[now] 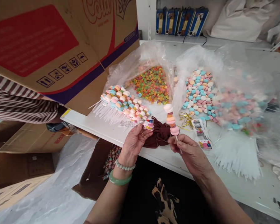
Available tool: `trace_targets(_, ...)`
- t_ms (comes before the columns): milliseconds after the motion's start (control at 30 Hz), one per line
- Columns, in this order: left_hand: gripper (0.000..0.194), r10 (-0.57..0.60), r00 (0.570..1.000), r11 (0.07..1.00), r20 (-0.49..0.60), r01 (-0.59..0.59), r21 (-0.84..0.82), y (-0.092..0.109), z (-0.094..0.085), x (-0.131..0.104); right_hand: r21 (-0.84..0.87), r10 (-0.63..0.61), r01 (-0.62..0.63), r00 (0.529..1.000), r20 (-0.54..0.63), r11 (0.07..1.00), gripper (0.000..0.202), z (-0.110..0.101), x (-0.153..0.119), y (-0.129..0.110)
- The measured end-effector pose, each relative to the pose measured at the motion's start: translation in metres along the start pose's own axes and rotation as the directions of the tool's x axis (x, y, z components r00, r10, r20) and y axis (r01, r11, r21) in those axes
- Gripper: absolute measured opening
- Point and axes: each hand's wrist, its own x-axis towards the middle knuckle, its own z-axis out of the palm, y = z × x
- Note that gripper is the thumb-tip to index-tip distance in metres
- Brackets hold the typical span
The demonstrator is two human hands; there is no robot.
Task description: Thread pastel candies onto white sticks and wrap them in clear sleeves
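Observation:
My right hand (188, 151) pinches the white stick of a candy skewer (170, 119), held upright with pastel and orange candies threaded on it. A small clear printed wrapper (148, 124) is between the thumb and fingers of my left hand (134, 141), left of the skewer and apart from it. Behind that hand lies a pile of candy skewers (124, 99) with their white sticks pointing left. Dark red cloth (156, 133) sits on the table between my hands. Gold twist ties (186, 119) and printed wrappers (202, 132) lie right of the skewer.
Clear bags of ring candies (151, 84) and pastel candies (199, 90) spread across the white table (238, 193). White sticks (239, 155) lie at right. A large cardboard box (60, 40) stands at left. Below the table edge, an open carton (91, 174) holds wrapped candies.

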Motion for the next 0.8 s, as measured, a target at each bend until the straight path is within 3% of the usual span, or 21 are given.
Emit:
trace_targets(167, 0.023, 0.07, 0.991, 0.993, 0.113, -0.08, 0.089, -0.005, 0.009, -0.011, 0.034, -0.05, 0.048, 0.997, 0.056, 0.998, 0.015, 0.024, 0.013, -0.012)
trace_targets(367, 0.026, 0.124, 0.978, 0.969, 0.168, -0.156, 0.193, -0.011, 0.018, -0.02, 0.071, -0.057, 0.052, 0.995, 0.077, 0.996, 0.017, 0.027, 0.013, -0.01)
trace_targets(600, 0.037, -0.053, 0.981, 0.906, 0.187, -0.032, 0.422, -0.027, 0.024, -0.029, 0.24, 0.054, -0.086, 0.989, 0.136, 0.967, 0.022, 0.025, 0.014, 0.002)
trace_targets(700, 0.038, -0.045, 0.982, 0.891, 0.184, -0.044, 0.451, -0.031, 0.021, -0.028, 0.361, 0.098, -0.14, 0.986, 0.131, 0.922, 0.027, 0.024, 0.019, 0.009)
trace_targets(800, 0.033, -0.02, 0.986, 0.899, 0.163, -0.054, 0.434, -0.032, 0.019, -0.026, 0.367, 0.117, -0.151, 0.986, 0.115, 0.918, 0.029, 0.021, 0.021, 0.008)
